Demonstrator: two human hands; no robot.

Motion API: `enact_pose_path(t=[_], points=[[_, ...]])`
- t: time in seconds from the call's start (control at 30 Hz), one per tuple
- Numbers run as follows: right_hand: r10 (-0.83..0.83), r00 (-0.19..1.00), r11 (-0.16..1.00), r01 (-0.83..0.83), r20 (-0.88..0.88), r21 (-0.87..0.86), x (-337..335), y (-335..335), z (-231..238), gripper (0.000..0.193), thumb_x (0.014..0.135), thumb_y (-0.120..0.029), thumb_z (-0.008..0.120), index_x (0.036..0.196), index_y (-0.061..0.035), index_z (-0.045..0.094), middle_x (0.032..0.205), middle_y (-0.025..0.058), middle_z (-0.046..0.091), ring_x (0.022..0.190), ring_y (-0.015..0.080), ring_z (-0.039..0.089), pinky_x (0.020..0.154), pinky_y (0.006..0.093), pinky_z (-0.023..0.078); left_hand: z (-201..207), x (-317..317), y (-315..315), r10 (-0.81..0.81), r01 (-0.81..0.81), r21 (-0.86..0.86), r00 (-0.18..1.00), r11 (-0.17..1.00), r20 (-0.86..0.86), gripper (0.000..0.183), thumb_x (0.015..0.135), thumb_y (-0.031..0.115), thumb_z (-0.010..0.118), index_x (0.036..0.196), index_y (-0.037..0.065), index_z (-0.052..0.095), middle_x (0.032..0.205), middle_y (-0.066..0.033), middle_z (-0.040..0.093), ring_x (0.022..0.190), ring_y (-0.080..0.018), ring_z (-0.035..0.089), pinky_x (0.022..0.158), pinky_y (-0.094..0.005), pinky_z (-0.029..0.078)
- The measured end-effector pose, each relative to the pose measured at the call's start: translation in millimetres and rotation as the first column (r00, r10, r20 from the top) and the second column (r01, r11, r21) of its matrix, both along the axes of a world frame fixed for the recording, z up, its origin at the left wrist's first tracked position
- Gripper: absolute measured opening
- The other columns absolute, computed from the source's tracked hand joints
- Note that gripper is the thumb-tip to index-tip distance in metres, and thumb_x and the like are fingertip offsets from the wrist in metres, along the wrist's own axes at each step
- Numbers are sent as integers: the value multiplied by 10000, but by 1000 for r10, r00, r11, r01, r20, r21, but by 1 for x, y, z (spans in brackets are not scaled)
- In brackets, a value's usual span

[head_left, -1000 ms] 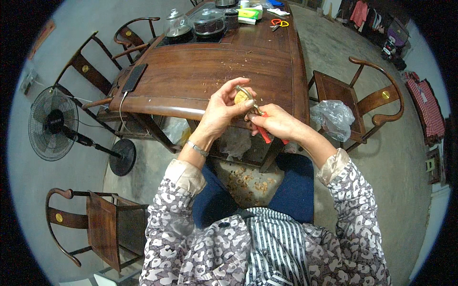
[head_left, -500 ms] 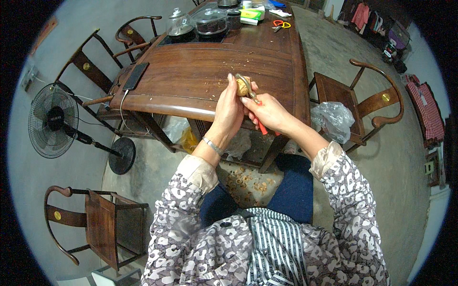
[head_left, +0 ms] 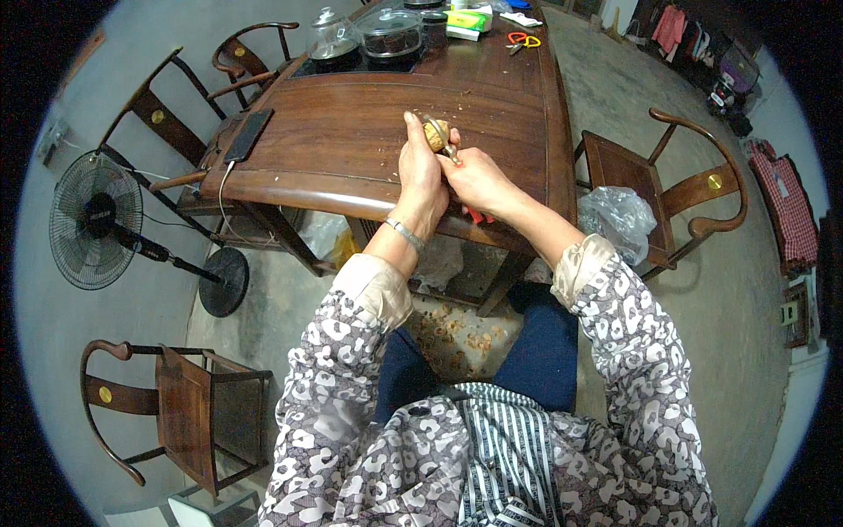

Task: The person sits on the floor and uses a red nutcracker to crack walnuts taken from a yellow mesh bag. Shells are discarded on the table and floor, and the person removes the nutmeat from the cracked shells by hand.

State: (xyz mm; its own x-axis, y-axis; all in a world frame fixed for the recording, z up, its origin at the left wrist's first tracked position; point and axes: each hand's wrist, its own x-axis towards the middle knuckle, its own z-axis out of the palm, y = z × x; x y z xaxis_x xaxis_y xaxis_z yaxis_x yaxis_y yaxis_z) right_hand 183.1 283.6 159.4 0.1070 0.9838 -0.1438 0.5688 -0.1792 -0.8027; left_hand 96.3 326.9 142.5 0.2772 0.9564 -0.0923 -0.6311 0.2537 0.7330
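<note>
A tan walnut (head_left: 435, 134) sits between the curved metal jaws of a nutcracker (head_left: 452, 153) above the near part of the wooden table (head_left: 351, 123). My right hand (head_left: 482, 183) is wrapped round the nutcracker's red handles, whose ends show below the fist. Closed round the walnut's side is my left hand (head_left: 422, 171), its thumb pointing up beside the jaws and its other fingers mostly hidden. Both hands touch each other. Small bits of shell lie scattered on the tabletop beyond them.
Lidded glass pots (head_left: 390, 37), a tissue pack (head_left: 468, 22), scissors (head_left: 524, 40) and a phone (head_left: 251, 135) on a white cable rest on the table. A fan (head_left: 98, 220) stands left. On the right chair (head_left: 702, 198) lies a plastic bag (head_left: 617, 221). Shells (head_left: 457, 338) litter the floor.
Both hands have moved a little left and away from me, with the walnut and nutcracker. Less of the red handles shows below my right hand.
</note>
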Motion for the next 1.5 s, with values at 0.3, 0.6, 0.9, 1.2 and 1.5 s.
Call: enact_pose_path(t=[0.3,0.6,0.9,1.2,1.5], points=[[0,1000,998,2,25,-66,-2,3,6,476,946,-398,466,904,43,641,675,200,649,495,280,632,460,380,524,-3,4,5,32,-31,-42,999,999,14,591,970,568,318,863,35,552,730,-73,606,620,-143,548,573,-268,460],[30,975,972,-80,-221,-220,-1,10,15,417,962,-325,495,815,48,610,647,109,629,515,201,615,487,326,530,-6,-17,11,-104,105,40,994,994,-18,561,964,566,349,941,48,564,766,-48,608,632,-122,550,543,-258,453],[98,991,954,-119,-90,-274,-2,12,45,359,957,-267,478,925,61,620,771,153,678,675,212,683,544,326,539,7,-34,5,-61,79,175,993,981,-103,318,956,330,546,1015,25,616,926,-48,634,701,-91,561,572,-227,450],[160,901,968,-64,402,-242,11,34,36,440,894,-405,526,966,3,675,984,217,666,957,355,640,830,431,495,17,-42,6,18,21,138,963,990,-271,288,915,213,625,1104,-2,599,968,-61,651,804,-112,617,661,-230,518],[-84,826,996,77,557,36,30,42,40,395,801,-422,685,936,-51,694,915,186,680,897,340,654,792,435,503,11,-63,26,-21,44,62,943,997,-331,340,937,233,589,1174,-6,541,1024,-69,616,843,-151,638,667,-236,537]])
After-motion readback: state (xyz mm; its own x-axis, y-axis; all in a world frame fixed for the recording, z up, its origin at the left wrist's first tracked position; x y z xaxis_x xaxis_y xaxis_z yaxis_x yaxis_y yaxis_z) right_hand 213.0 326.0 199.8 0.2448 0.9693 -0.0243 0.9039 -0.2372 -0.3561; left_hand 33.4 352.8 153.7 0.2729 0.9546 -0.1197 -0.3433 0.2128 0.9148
